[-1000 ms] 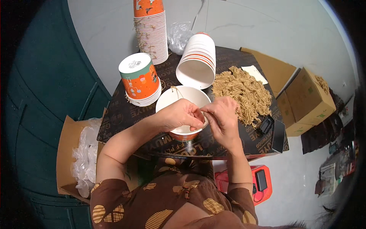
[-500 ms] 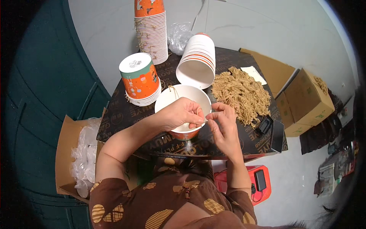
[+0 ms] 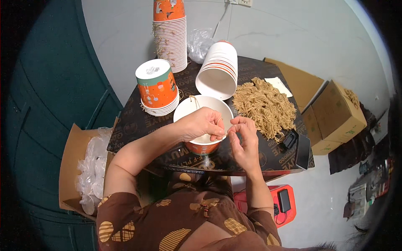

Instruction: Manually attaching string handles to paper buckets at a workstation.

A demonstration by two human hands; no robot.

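An orange-printed paper bucket, white inside, stands upright at the table's near edge. A thin tan cord hangs at its far rim. My left hand reaches over the bucket's mouth, fingers pinched on a cord, with a small loop showing above the fingertips. At the bucket's right rim, my right hand pinches close to my left fingertips; the bit of cord between them is tiny and partly hidden by the fingers.
A pile of tan cords lies to the right, beside a black box-like object. Behind are nested white buckets on their side, an upturned orange stack and a tall stack. Cardboard boxes flank the table.
The whole view has shifted slightly. Both hands stay at the bucket's right rim in nearly the same pinch, the right fingers a little more curled.
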